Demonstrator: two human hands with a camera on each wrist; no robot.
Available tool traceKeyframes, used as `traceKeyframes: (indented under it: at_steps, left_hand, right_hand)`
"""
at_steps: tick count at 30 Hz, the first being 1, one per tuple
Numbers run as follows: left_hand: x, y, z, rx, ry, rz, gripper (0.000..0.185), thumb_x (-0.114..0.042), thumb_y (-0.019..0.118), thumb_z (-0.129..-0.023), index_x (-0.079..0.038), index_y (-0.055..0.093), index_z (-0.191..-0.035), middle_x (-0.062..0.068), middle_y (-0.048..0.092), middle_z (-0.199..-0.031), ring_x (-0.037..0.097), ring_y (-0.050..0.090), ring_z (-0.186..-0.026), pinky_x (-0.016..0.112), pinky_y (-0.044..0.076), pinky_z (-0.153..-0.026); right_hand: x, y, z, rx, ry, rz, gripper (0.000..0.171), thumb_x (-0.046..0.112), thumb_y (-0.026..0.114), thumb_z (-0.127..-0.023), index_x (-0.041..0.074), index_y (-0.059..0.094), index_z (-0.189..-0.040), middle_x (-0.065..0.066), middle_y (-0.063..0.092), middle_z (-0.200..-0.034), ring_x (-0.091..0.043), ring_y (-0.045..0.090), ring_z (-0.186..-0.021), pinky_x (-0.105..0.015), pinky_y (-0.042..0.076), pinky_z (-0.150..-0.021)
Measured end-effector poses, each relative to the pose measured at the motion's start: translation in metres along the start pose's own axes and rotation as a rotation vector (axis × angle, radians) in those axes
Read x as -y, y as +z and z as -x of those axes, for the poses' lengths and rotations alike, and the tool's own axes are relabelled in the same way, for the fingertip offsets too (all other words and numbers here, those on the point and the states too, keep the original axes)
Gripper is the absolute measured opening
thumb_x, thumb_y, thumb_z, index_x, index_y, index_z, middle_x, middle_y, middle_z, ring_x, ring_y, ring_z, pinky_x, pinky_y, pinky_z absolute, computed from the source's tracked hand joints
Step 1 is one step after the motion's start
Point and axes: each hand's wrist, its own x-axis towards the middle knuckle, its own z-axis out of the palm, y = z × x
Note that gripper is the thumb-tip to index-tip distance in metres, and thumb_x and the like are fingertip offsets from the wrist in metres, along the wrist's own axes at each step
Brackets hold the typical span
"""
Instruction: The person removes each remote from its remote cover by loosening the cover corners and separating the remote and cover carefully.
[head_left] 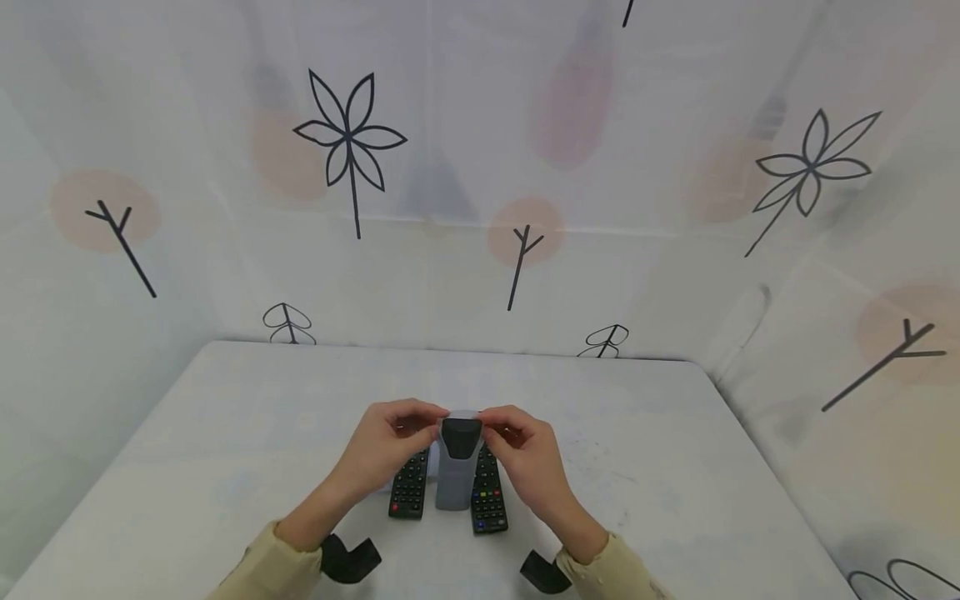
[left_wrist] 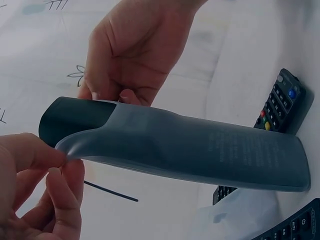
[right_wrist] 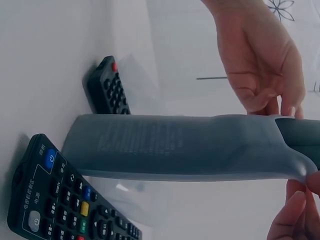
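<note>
A black remote [head_left: 461,435] sits partly inside a grey silicone cover [head_left: 454,482], held up above the table. My left hand [head_left: 431,414] pinches the cover's open rim on the left side, and my right hand [head_left: 495,417] pinches it on the right. In the left wrist view the left fingers [left_wrist: 55,165] pull the rim of the cover [left_wrist: 200,150] away from the remote's dark end [left_wrist: 75,117]. From the right wrist view the right fingers [right_wrist: 300,200] grip the cover [right_wrist: 175,147] at its far rim, beside the exposed remote end [right_wrist: 300,132].
Two more black remotes lie on the white table [head_left: 225,433] under the held one, one at the left [head_left: 409,487] and one at the right [head_left: 488,498]. A clear wrapper [left_wrist: 235,215] lies beside them. Patterned white curtains enclose the table.
</note>
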Motion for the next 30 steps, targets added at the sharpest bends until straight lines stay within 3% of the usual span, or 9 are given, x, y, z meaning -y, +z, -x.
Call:
traceKeyframes:
  at_steps: [9,18,23,30]
  left_hand:
    - [0.003,0.002,0.0,-0.038,0.051,-0.092,0.025,0.002,0.067,-0.091,-0.013,0.077,-0.109,-0.004,0.07,-0.1,0.016,0.063,-0.086,0.027,0.054,-0.074]
    - [0.0,0.003,0.001,-0.068,0.09,-0.116,0.026,0.004,0.067,-0.09,-0.012,0.077,-0.107,-0.005,0.069,-0.097,0.014,0.061,-0.081,0.025,0.052,-0.067]
    - [0.001,0.005,0.001,-0.08,0.099,-0.141,0.026,0.005,0.067,-0.089,-0.013,0.078,-0.105,-0.006,0.069,-0.096,0.013,0.061,-0.08,0.025,0.051,-0.065]
    - [0.003,0.006,-0.001,-0.086,0.124,-0.186,0.028,0.007,0.068,-0.087,-0.014,0.078,-0.102,-0.009,0.068,-0.094,0.013,0.059,-0.078,0.026,0.052,-0.062]
  right_hand:
    - [-0.003,0.002,-0.001,-0.004,-0.156,0.076,0.025,-0.012,0.064,-0.089,0.007,0.073,-0.104,-0.002,0.068,-0.099,-0.017,0.06,-0.082,-0.025,0.053,-0.072]
    - [0.003,0.006,-0.001,-0.034,-0.162,0.171,0.026,-0.017,0.065,-0.086,0.002,0.073,-0.101,-0.005,0.067,-0.098,-0.015,0.055,-0.078,-0.023,0.048,-0.065]
    - [0.026,0.007,0.003,-0.027,-0.181,0.187,0.023,-0.019,0.063,-0.085,-0.002,0.072,-0.099,-0.009,0.067,-0.096,-0.016,0.054,-0.076,-0.023,0.046,-0.063]
    - [0.033,0.008,0.004,-0.035,-0.221,0.221,0.023,-0.019,0.064,-0.084,-0.002,0.072,-0.097,-0.007,0.067,-0.095,-0.016,0.055,-0.074,-0.031,0.047,-0.06]
